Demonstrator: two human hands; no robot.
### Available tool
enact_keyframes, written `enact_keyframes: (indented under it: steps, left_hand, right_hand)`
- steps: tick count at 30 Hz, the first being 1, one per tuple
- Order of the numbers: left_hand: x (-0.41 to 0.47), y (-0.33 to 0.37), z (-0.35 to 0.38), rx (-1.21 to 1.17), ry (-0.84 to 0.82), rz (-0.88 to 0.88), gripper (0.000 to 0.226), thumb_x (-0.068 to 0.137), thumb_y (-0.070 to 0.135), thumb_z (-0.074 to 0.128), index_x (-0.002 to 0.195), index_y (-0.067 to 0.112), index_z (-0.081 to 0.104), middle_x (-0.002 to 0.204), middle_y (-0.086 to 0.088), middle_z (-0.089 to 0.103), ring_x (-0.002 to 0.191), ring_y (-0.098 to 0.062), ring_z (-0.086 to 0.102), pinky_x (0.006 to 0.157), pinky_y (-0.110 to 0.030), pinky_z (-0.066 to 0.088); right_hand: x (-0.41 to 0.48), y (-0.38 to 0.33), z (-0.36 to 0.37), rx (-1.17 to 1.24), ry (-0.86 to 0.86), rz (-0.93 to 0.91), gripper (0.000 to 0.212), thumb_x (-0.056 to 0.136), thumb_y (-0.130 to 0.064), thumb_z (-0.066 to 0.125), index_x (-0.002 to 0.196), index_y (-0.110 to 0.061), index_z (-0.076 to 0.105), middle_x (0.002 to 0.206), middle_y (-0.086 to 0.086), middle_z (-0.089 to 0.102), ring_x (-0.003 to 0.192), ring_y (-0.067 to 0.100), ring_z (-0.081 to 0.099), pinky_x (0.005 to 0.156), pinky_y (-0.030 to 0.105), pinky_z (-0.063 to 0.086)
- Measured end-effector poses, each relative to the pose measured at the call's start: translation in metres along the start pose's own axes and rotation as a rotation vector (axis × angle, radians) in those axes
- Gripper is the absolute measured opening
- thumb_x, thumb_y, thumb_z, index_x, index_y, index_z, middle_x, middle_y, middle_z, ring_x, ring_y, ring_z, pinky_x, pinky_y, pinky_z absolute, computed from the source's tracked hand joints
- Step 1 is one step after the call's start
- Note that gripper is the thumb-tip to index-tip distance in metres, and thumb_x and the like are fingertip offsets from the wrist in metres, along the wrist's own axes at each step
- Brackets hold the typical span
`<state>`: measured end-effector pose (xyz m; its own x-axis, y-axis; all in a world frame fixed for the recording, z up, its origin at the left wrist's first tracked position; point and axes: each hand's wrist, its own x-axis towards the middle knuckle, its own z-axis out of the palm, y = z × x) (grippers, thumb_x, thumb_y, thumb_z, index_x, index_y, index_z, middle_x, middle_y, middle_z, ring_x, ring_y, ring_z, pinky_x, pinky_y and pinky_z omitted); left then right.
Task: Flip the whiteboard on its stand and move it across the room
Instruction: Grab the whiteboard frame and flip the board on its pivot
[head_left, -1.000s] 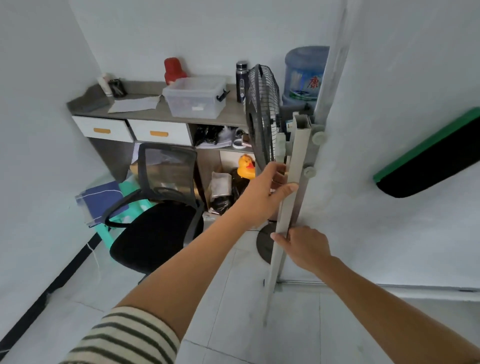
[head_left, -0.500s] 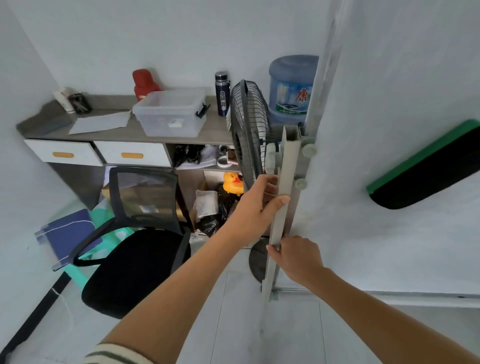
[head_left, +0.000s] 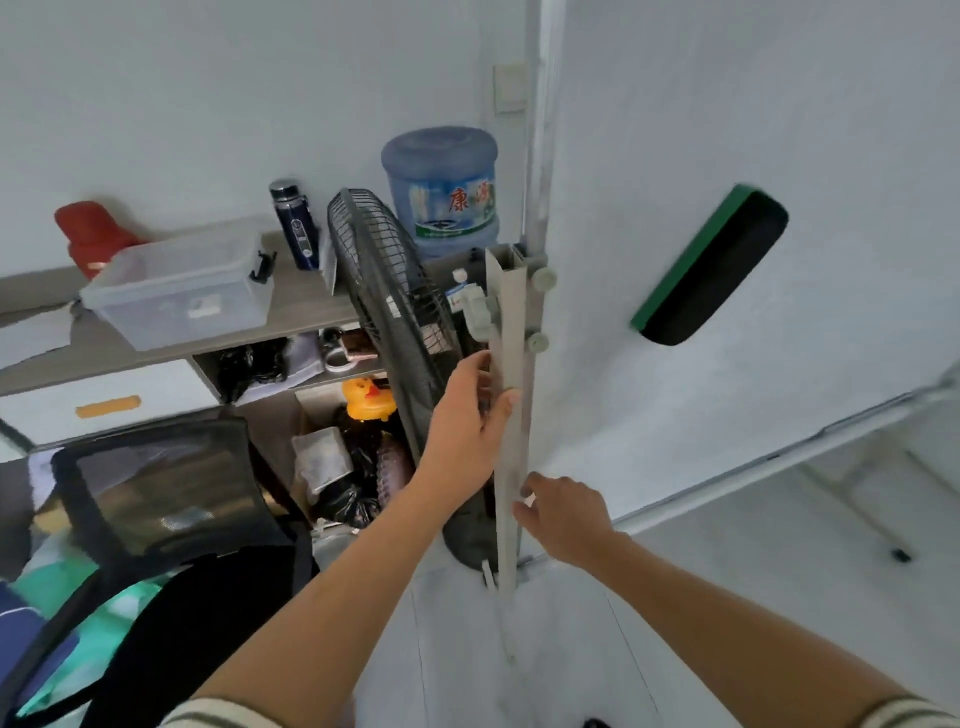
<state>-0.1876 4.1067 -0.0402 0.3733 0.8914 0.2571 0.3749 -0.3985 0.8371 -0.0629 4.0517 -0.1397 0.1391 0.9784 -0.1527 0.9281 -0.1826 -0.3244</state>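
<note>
The whiteboard (head_left: 701, 130) fills the right half of the view, its white face tilted, with a green-backed black eraser (head_left: 709, 265) clinging to it. Along its left edge runs the grey upright post of the stand (head_left: 511, 415), fitted with round grey knobs (head_left: 543, 278) at the pivot. The left hand (head_left: 465, 421) grips the post from the left at mid-height, thumb across the front face and fingers wrapped behind. The right hand (head_left: 563, 512) closes on the post lower down from the right, fingertips curled on its edge. The foot of the post meets the pale tiled floor (head_left: 571, 649).

Just behind the post stands a black pedestal fan (head_left: 384, 296), its round cage edge-on. Behind the fan, a blue water jug (head_left: 441, 189) with a printed label stands against the wall. A grey desk (head_left: 311, 306) extends to the left. On it sits a clear plastic storage box (head_left: 179, 291) with a black latch; its contents cannot be made out through the blurred walls. Beside the box stand a red container (head_left: 91, 236) and a dark blue flask (head_left: 295, 223). The open shelf below holds dark tangled items and a cup. Under the desk an open carton holds a yellow rubber duck (head_left: 369, 397) above dark bags. A black mesh office chair (head_left: 156, 488) occupies the lower left.
</note>
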Motion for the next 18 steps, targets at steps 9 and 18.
enact_keyframes:
  steps: [9,18]
  left_hand:
    - [-0.092,-0.045,0.057,0.046,-0.454,-0.322,0.01,0.089,0.016,0.06,0.096,0.022,0.058,0.084,-0.008,0.064,0.077,-0.022,0.061,0.069,-0.034,0.051]
    - [-0.135,-0.005,0.185,0.048,-0.765,-0.352,0.007,0.089,0.019,0.062,0.091,0.025,0.06,0.091,-0.016,0.069,0.078,-0.024,0.068,0.069,-0.033,0.051]
  right_hand:
    - [-0.149,0.11,0.026,0.349,-0.015,0.394,0.03,0.091,-0.045,0.055,0.109,-0.025,0.068,0.1,-0.007,0.074,0.095,0.014,0.067,0.085,0.029,0.051]
    - [-0.296,0.25,0.02,0.621,0.153,0.757,0.011,0.089,-0.039,0.062,0.091,-0.029,0.066,0.08,-0.01,0.073,0.07,0.004,0.07,0.071,0.026,0.056]
